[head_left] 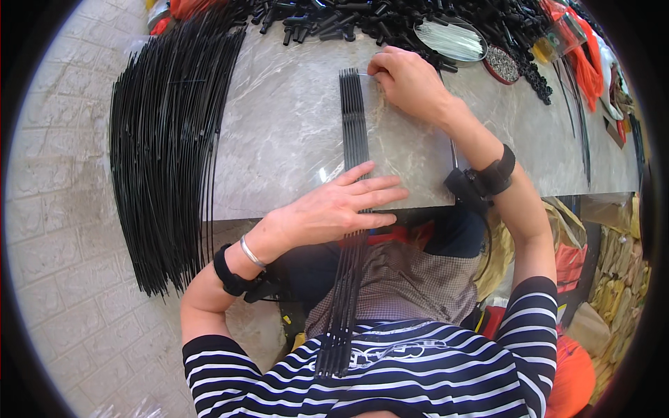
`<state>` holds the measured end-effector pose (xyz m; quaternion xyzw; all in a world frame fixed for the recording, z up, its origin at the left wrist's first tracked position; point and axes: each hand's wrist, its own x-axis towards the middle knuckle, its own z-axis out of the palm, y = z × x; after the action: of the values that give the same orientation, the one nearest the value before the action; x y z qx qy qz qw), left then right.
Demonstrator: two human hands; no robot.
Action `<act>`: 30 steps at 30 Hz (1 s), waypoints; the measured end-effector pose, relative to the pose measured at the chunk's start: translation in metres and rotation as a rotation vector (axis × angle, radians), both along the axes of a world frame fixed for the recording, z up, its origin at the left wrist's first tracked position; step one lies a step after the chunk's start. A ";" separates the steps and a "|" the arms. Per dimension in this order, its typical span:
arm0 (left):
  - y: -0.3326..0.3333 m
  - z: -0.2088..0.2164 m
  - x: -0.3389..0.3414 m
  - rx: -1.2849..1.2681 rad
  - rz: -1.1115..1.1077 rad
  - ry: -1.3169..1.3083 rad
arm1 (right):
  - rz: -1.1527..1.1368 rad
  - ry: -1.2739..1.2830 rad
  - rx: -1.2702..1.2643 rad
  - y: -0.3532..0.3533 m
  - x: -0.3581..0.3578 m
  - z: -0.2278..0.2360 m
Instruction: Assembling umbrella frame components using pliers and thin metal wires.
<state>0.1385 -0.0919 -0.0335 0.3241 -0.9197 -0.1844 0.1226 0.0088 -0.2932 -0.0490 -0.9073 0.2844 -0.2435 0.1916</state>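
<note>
A flat row of thin black rods (pixel 354 125) lies side by side on the marble table (pixel 279 125), running from the far middle of the slab toward the person, out over the near edge and down to the striped shirt. The count is unclear; perhaps 5 or 6.

The left hand (pixel 334 209) lies palm down across the row at the table edge, fingers (pixel 376 187) straight and slightly spread, pressing the rods flat rather than gripping them. The right hand (pixel 408 80) rests at the far end of the row, fingers curled in narrow against the rod tips; whether it pinches something small there cannot be told.

The rods look light and springy: long and slim enough to sag where unsupported, yet stiff enough to hold a line. Their smooth skin probably lets them slide and roll over one another, so a flat palm across the whole row holds them better than a pinch on 1. Taken at 1 end only, the row would likely fan out; 2 holds well apart, as now, suit it.

A large sheaf (pixel 167 153) of like rods hangs off the table's left side, and a heap of short black tubes (pixel 362 21) lies along the far edge.
</note>
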 end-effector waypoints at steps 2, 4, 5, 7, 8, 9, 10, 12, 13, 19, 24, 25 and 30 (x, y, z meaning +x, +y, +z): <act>0.001 0.000 0.000 0.017 0.011 0.007 | 0.003 0.023 -0.056 0.000 0.000 0.000; 0.001 -0.001 0.000 0.019 0.015 0.009 | 0.005 0.048 -0.110 0.001 0.002 0.001; 0.001 -0.002 0.000 0.019 0.021 0.013 | 0.012 0.097 -0.186 0.002 0.003 0.002; 0.000 -0.001 0.000 0.019 0.016 -0.002 | 0.012 0.144 -0.259 0.001 0.002 0.001; 0.000 0.000 0.000 0.016 0.015 -0.014 | -0.003 0.098 -0.166 0.000 0.001 -0.003; 0.000 0.000 -0.001 0.018 0.011 -0.017 | -0.016 0.051 -0.074 -0.001 0.001 -0.004; 0.001 0.000 -0.001 0.026 0.019 -0.011 | -0.020 0.048 -0.072 -0.001 0.000 -0.004; 0.000 0.000 -0.001 0.039 0.023 -0.008 | -0.020 0.056 -0.027 0.000 0.000 -0.004; 0.000 0.000 0.000 0.026 0.019 -0.022 | -0.023 0.053 -0.023 0.002 0.000 -0.003; -0.001 0.002 -0.002 0.037 0.020 -0.024 | 0.026 0.058 -0.210 -0.005 -0.001 -0.006; -0.002 0.003 -0.002 0.035 0.006 -0.067 | 0.026 -0.001 -0.024 -0.006 -0.003 -0.006; -0.002 0.003 -0.002 0.036 0.008 -0.065 | 0.022 -0.004 -0.022 -0.005 -0.003 -0.004; -0.002 0.004 -0.002 0.035 0.007 -0.074 | 0.000 0.084 -0.223 0.002 0.002 -0.001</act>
<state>0.1366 -0.0940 -0.0299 0.3360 -0.9192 -0.1876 0.0833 0.0106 -0.2907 -0.0501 -0.9323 0.2634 -0.2354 0.0776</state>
